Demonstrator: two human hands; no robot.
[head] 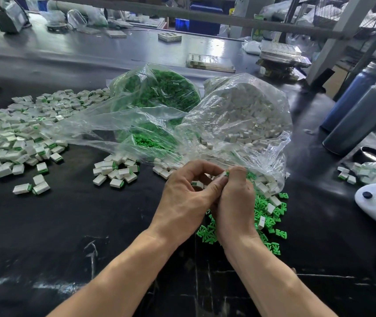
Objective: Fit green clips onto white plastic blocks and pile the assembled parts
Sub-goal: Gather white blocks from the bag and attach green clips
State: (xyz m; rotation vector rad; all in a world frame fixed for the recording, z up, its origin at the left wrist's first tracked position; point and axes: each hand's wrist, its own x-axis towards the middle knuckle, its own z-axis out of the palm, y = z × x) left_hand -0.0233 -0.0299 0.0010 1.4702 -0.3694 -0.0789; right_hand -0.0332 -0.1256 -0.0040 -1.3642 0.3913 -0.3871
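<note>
Both hands [207, 193] pinch white block [221, 174] and green clip [227, 172]; risk: skewed clip won't seat, pops loose

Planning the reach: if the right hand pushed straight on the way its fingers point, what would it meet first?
Most likely the clear bag of white blocks, whose open lip lies just beyond the right hand; depth is uncertain.

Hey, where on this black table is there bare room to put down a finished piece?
Bare table lies near-left, between the big assembled pile, the small cluster and your left hand. Crowded: loose green clips beside your right hand, and the bags behind.
</note>
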